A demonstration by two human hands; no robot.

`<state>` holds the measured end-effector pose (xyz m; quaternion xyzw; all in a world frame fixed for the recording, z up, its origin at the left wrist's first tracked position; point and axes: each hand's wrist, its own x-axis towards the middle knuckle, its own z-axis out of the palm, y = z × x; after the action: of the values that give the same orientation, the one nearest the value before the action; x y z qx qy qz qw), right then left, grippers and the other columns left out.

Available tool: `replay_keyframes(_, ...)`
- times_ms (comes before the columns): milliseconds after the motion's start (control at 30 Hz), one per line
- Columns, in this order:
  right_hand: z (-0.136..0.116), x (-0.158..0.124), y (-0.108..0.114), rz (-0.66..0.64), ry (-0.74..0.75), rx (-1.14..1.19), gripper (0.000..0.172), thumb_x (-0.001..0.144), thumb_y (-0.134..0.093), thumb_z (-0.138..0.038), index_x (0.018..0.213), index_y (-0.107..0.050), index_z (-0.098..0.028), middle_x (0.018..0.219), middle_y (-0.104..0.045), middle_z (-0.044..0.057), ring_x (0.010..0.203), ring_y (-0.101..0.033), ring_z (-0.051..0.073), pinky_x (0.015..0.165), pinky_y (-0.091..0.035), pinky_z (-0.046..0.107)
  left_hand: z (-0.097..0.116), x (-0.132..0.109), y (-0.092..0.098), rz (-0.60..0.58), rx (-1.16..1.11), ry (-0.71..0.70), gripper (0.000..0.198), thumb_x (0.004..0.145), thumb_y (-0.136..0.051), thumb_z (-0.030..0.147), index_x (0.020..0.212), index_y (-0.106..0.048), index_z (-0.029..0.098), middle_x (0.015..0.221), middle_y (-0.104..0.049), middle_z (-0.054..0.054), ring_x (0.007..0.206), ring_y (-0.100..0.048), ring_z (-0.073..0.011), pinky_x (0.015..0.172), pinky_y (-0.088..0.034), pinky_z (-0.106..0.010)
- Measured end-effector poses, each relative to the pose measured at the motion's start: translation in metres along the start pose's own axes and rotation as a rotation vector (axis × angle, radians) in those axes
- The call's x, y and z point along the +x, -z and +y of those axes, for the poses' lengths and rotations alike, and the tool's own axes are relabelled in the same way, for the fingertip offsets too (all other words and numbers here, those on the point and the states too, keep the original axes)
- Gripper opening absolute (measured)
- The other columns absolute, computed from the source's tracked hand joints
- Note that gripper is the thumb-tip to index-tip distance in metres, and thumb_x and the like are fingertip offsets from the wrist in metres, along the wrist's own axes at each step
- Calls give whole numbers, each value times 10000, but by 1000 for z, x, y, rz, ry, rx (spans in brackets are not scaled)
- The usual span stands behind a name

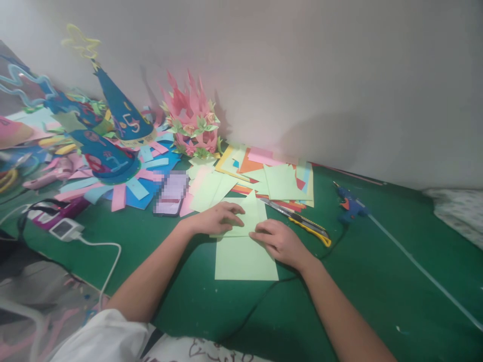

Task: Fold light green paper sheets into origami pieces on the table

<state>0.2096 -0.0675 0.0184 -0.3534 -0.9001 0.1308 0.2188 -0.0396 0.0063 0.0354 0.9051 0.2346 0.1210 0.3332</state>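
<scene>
A folded light green sheet of paper (253,211), with a pointed top, lies on a larger light green sheet (246,261). My left hand (219,218) rests on the upper sheet's left side, fingers spread and slightly bent. At its lower right edge, my right hand (279,241) has thumb and fingertips close together on the paper; the undersides of the fingers are hidden. A utility knife (305,221) with a yellow and black handle lies just right of my right hand, its blade out.
Coloured paper sheets (287,182) lie beyond the hands. Blue cone hats (123,105) and a pink paper crown (193,120) stand at back left. A phone (171,193) lies left of the papers. A blue glue gun (350,203) with its cord is on the right of the green table (400,281).
</scene>
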Motion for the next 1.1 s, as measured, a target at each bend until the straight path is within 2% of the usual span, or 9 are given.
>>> replay_keyframes(333,-13,14,-9,-70,128,-90,298,930,-377,-130,1117,-606,-170,942,-610,95,870,-519,185,757,-414,340,0,1,0,-29,-25,30,346,775,-545,71,1048,-681,234,1278,-506,-63,1214,-442,-226,1046,-352,-354)
replay_keyframes(733,-17,27,-16,-209,128,-101,414,855,-392,-28,1213,-549,-165,958,-592,93,885,-475,200,779,-405,338,-5,1,-1,-48,-18,25,381,763,-522,48,1058,-678,234,1298,-487,-59,1231,-420,-234,1044,-357,-356)
replay_keyframes(867,-22,35,-18,-251,168,-118,410,867,-390,-39,1232,-534,-157,921,-588,85,873,-474,204,769,-395,340,-5,1,-1,-57,-13,34,381,757,-526,45,1058,-678,222,1305,-483,-68,1230,-421,-237,1037,-368,-358)
replay_keyframes(1100,-29,44,-21,-302,173,-147,405,886,-405,-77,1265,-506,-176,973,-581,95,917,-476,216,739,-384,344,-6,1,0,-58,1,12,351,766,-515,52,1023,-689,216,1304,-495,-73,1228,-435,-248,1031,-379,-373)
